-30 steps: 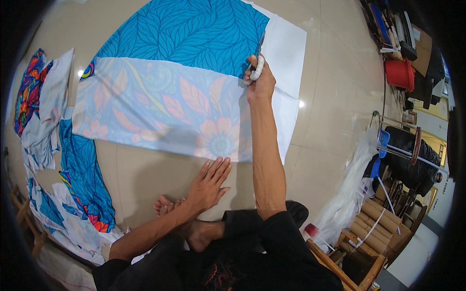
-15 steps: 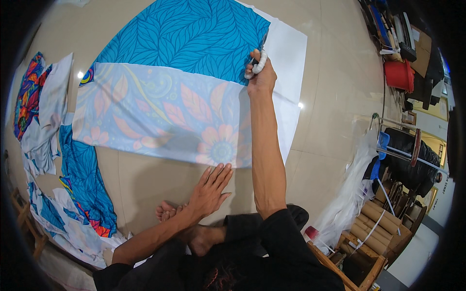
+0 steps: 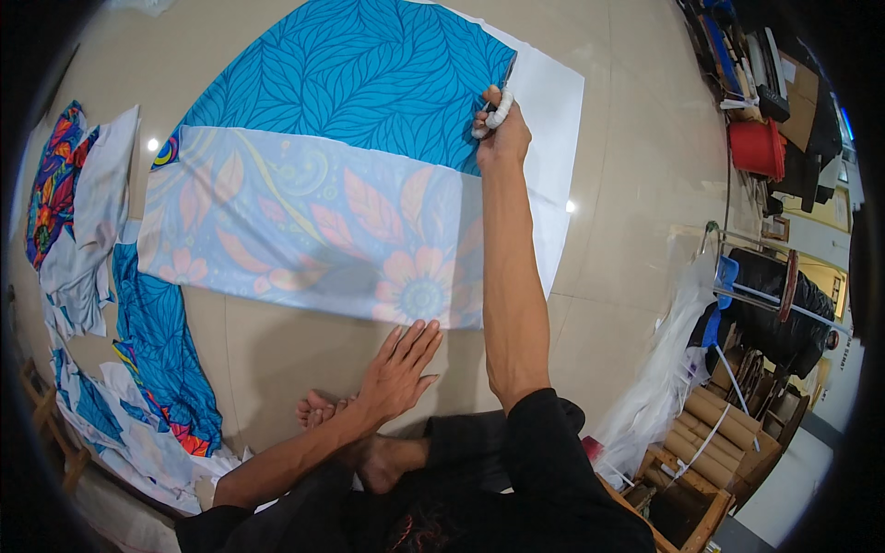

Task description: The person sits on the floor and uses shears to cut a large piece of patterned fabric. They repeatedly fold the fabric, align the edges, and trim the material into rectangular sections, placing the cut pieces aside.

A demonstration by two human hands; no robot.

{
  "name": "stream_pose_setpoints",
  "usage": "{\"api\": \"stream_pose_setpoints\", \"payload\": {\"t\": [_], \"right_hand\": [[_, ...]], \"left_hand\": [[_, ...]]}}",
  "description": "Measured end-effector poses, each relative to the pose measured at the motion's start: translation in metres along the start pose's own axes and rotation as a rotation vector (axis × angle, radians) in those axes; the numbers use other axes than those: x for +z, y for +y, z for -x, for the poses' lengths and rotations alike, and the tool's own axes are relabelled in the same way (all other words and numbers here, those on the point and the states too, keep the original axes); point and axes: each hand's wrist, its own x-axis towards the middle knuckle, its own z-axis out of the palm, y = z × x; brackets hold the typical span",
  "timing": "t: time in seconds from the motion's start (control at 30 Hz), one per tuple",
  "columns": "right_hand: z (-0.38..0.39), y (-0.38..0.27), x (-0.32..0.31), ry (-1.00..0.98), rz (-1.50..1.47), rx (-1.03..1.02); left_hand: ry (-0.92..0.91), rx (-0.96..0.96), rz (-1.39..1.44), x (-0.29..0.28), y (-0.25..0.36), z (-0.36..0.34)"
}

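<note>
A large blue leaf-patterned fabric [image 3: 359,83] lies spread on the floor, with a paler flowered part [image 3: 313,230] nearer to me and white backing [image 3: 553,101] along its right edge. My right hand [image 3: 498,129] is stretched far forward and grips scissors [image 3: 493,101] with white-wrapped handles, blades pointing away along the edge between blue cloth and white backing. My left hand [image 3: 398,369] rests flat on the bare floor, fingers spread, just below the flowered cloth's near edge. My bare feet [image 3: 323,410] are tucked under me.
Cut fabric scraps [image 3: 83,212] and blue strips [image 3: 166,369] lie piled at the left. At the right stand cardboard tubes [image 3: 714,429], a white plastic sheet [image 3: 668,369], a dark roll on a rack [image 3: 784,304], a red bucket [image 3: 758,147] and shelves of clutter.
My right hand with the scissors has moved farther forward along the fabric's right edge. My left hand stays on the floor in nearly the same spot.
</note>
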Motion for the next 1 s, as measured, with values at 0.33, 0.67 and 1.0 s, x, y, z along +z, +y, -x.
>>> {"api": "stream_pose_setpoints", "payload": {"t": [0.33, 0.67, 1.0], "right_hand": [[-0.025, -0.016, 0.006, -0.018, -0.028, 0.08], [-0.105, -0.082, -0.049, -0.319, 0.36, 0.159], [-0.084, -0.088, -0.059, -0.327, 0.222, 0.324]], "left_hand": [[0.02, 0.005, -0.042, 0.003, -0.002, 0.003], [0.052, 0.004, -0.025, -0.001, -0.002, 0.009], [0.094, 0.039, -0.089, 0.008, -0.001, 0.015]]}}
